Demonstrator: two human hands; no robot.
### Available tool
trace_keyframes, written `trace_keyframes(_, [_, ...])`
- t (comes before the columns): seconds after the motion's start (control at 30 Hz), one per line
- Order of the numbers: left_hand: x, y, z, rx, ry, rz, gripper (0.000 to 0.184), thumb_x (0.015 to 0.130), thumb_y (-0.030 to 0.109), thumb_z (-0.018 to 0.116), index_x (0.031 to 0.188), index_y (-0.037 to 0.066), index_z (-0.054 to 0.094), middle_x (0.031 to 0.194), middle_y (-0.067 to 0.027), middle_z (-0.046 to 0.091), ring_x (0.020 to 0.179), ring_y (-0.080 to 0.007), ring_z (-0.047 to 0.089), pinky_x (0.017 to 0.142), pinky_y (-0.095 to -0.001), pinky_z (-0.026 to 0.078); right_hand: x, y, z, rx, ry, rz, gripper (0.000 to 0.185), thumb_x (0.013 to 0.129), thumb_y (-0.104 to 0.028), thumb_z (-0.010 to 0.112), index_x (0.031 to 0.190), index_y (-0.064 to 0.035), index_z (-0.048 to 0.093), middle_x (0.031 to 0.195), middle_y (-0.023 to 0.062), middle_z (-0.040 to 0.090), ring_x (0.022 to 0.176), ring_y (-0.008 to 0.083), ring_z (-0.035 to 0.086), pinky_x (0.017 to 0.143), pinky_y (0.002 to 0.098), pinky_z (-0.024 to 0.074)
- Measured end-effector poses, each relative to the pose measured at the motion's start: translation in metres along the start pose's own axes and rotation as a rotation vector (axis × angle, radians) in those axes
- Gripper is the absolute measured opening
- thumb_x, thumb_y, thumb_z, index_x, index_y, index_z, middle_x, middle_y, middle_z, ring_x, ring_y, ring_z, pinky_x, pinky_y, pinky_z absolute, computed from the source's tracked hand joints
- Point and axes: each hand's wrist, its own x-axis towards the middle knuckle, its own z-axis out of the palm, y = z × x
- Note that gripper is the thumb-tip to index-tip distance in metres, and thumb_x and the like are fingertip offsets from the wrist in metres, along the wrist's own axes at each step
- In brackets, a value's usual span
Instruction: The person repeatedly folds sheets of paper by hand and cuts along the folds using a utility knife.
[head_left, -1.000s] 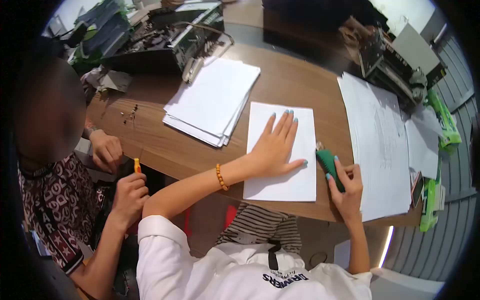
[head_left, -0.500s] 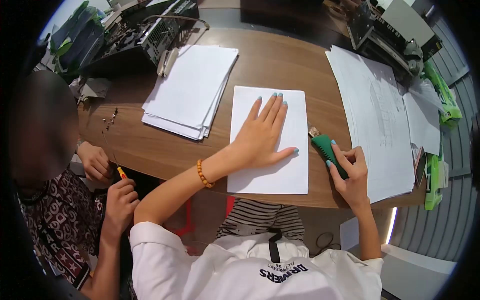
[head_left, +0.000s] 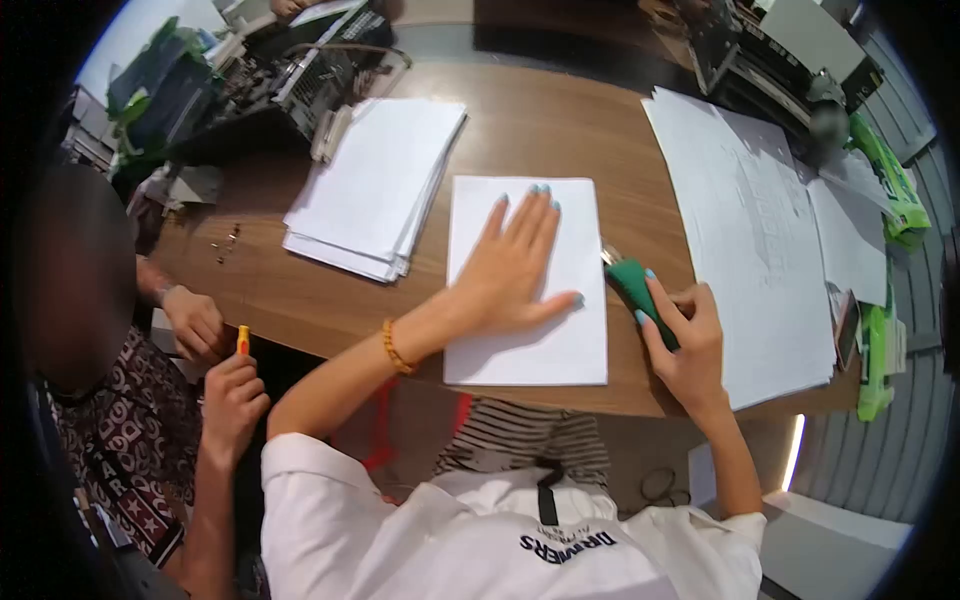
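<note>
My left hand lies flat on a white sheet of paper, fingers stretched toward its far edge and thumb out to the right. A beaded bracelet circles that wrist. To the right of the sheet, my right hand grips a green-handled tool. The tool's metal end points at the sheet's right edge, close beside it; whether they touch I cannot tell.
A stack of paper with a clip lies at the back left, printed sheets at the right. Small screws lie near a person holding a yellow-handled tool. Opened computer cases stand behind.
The camera view has shifted. My right hand has brought the green tool's metal end nearer the sheet's right edge. My left hand has stayed flat on the paper.
</note>
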Motion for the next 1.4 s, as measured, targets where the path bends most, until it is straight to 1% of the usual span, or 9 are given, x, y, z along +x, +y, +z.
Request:
trace_keyframes(0.7, [0.001,-0.003,-0.007,-0.011,-0.035,0.018,0.088,0.081,0.054,0.052,0.13,-0.016,0.031,0.137,-0.0354,0.029,0.133,-0.0436,0.023,0.108,-0.0539,0.014,0.077,0.078,0.018,-0.323,0.218,0.041,0.04,0.083,-0.02,0.063,0.122,-0.0146,0.059,0.085,0.0114,0.049,0.073,0.0236,0.052,0.065,0.0343,0.0457])
trace_keyframes(0.83, [0.001,-0.003,-0.009,-0.049,-0.016,0.003,0.088,0.081,0.055,0.051,0.13,-0.016,0.032,0.137,-0.0351,0.029,0.134,-0.0434,0.023,0.108,-0.0538,0.015,0.059,0.092,-0.002,-0.619,0.221,0.089,0.045,0.084,-0.021,0.062,0.128,-0.0116,0.054,0.107,0.0181,0.052,0.095,0.0291,0.053,0.084,0.0365,0.0443])
trace_keyframes(0.9, [0.001,-0.005,-0.008,-0.111,-0.023,-0.002,0.092,0.081,0.055,0.054,0.133,-0.016,0.026,0.139,-0.0352,0.024,0.135,-0.0444,0.019,0.109,-0.0544,0.013,0.051,0.059,-0.001,-0.265,0.259,0.048,0.053,0.088,-0.022,0.059,0.135,-0.0057,0.042,0.12,0.0198,0.049,0.107,0.0334,0.05,0.094,0.04,0.0394])
trace_keyframes(0.97, [0.0,-0.004,-0.008,-0.145,0.024,-0.021,0.096,0.08,0.056,0.055,0.135,-0.015,0.021,0.141,-0.0352,0.019,0.135,-0.0453,0.015,0.108,-0.0556,0.012,0.045,0.008,0.001,0.71,-0.004,0.48,0.055,0.092,-0.016,0.053,0.14,-0.0006,0.03,0.128,0.0166,0.049,0.121,0.0278,0.045,0.097,0.0382,0.0407])
trace_keyframes(1.03, [0.0,-0.004,-0.01,-0.168,0.073,-0.029,0.1,0.079,0.056,0.057,0.137,-0.015,0.015,0.143,-0.0352,0.014,0.136,-0.0463,0.011,0.108,-0.0568,0.011,0.051,-0.016,0.0,1.325,-0.175,0.833,0.055,0.093,-0.017,0.052,0.137,0.0058,0.028,0.124,0.0173,0.051,0.115,0.0208,0.049,0.091,0.0331,0.0436])
trace_keyframes(1.17, [0.0,-0.004,-0.008,-0.294,0.06,-0.037,0.108,0.077,0.056,0.06,0.141,-0.009,0.002,0.147,-0.0325,0.0,0.137,-0.0468,-0.002,0.107,-0.0594,0.005,0.079,-0.02,0.005,1.396,-0.445,0.764,0.041,0.09,-0.023,0.058,0.117,0.006,0.047,0.106,0.0127,0.059,0.095,0.0142,0.057,0.08,0.0281,0.0464])
trace_keyframes(1.27, [-0.001,-0.004,-0.009,-0.235,0.118,0.027,0.105,0.078,0.058,0.056,0.142,-0.006,0.003,0.148,-0.0298,-0.001,0.137,-0.0462,-0.003,0.106,-0.0612,0.003,0.101,-0.044,0.009,0.957,-0.643,0.889,0.025,0.089,-0.023,0.061,0.098,0.0007,0.059,0.077,0.0008,0.06,0.059,0.0028,0.051,0.051,0.0168,0.0416])
trace_keyframes(1.37, [-0.006,-0.003,-0.028,-0.315,0.306,-0.015,0.098,0.081,0.05,0.059,0.144,-0.004,0.005,0.149,-0.0282,0.001,0.138,-0.0439,-0.003,0.107,-0.0605,0.003,0.108,-0.031,0.022,0.795,-0.527,0.443,0.025,0.09,-0.019,0.059,0.099,0.005,0.06,0.082,0.0043,0.063,0.062,0.0062,0.056,0.052,0.0198,0.0443])
trace_keyframes(1.4, [-0.01,0.0,-0.041,-0.333,0.424,-0.054,0.094,0.081,0.045,0.061,0.144,-0.003,0.011,0.149,-0.0273,0.006,0.138,-0.0444,0.001,0.108,-0.0595,0.004,0.116,-0.043,0.007,0.752,-0.49,0.502,0.027,0.09,-0.016,0.056,0.103,0.0079,0.058,0.086,0.0081,0.064,0.069,0.0097,0.06,0.057,0.0225,0.0486])
